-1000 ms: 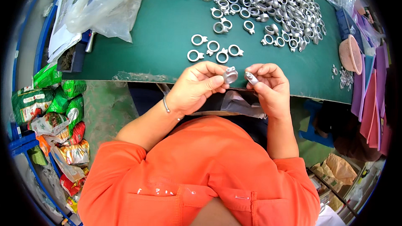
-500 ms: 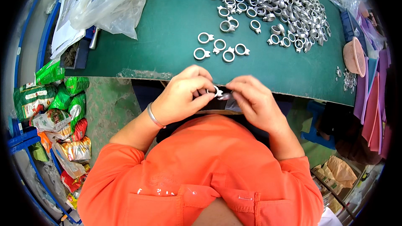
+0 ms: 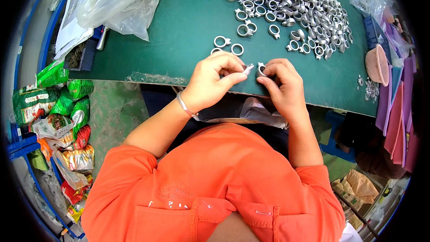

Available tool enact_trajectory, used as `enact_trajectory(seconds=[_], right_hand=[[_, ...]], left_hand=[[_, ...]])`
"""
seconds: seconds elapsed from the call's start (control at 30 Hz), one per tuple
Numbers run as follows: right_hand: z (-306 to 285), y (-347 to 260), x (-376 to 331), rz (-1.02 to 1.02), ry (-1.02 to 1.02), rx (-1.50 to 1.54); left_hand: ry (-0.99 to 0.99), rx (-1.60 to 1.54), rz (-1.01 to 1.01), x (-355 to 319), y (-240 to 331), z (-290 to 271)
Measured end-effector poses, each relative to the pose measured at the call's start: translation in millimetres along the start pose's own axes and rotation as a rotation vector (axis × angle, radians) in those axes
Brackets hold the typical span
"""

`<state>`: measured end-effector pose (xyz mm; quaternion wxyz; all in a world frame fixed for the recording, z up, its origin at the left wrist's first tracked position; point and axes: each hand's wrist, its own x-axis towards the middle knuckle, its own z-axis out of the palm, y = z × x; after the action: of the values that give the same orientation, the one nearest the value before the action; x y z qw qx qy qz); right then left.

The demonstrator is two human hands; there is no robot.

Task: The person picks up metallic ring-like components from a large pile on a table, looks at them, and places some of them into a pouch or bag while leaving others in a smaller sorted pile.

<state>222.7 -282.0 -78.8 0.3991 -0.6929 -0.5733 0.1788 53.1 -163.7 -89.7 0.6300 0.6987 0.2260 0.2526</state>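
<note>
Small grey metal rings, each with a lug on one side, are in both hands. My left hand (image 3: 211, 80) pinches one metal ring (image 3: 247, 69) between thumb and fingers, its lug pointing right. Facing it, my right hand (image 3: 285, 84) grips another metal ring (image 3: 260, 69), partly covered by the fingers. Both are held just over the near edge of the green table (image 3: 179, 62), a small gap between them. Beyond my left hand lie a loose ring (image 3: 221, 41) and a second loose ring (image 3: 237, 49); a third is mostly hidden behind that hand.
A large heap of metal rings (image 3: 309, 13) covers the far right of the table. Clear plastic bags (image 3: 130, 9) and papers lie at far left, by a blue bin (image 3: 85, 58). At right stand a pink basket (image 3: 377, 65) and small metal parts (image 3: 371, 89).
Both hands have moved forward and up from my lap side to the table edge, and apart from each other. Two loose rings no longer show at their spots; each hand now shows a ring.
</note>
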Motion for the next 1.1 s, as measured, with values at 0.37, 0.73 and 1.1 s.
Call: enact_trajectory(seconds=[0.37,0.73,1.1], right_hand=[[1,-8,-14,0.453,-0.157,1.069],[32,-17,35,-0.283,0.064,-0.206],[26,-5,18,0.353,-0.062,0.837]], left_hand=[[-0.181,-0.694,-0.415,-14,7,-18],[0.195,0.797,0.234,-3,6,-23],[0.059,-0.463,-0.374,-5,2,-35]])
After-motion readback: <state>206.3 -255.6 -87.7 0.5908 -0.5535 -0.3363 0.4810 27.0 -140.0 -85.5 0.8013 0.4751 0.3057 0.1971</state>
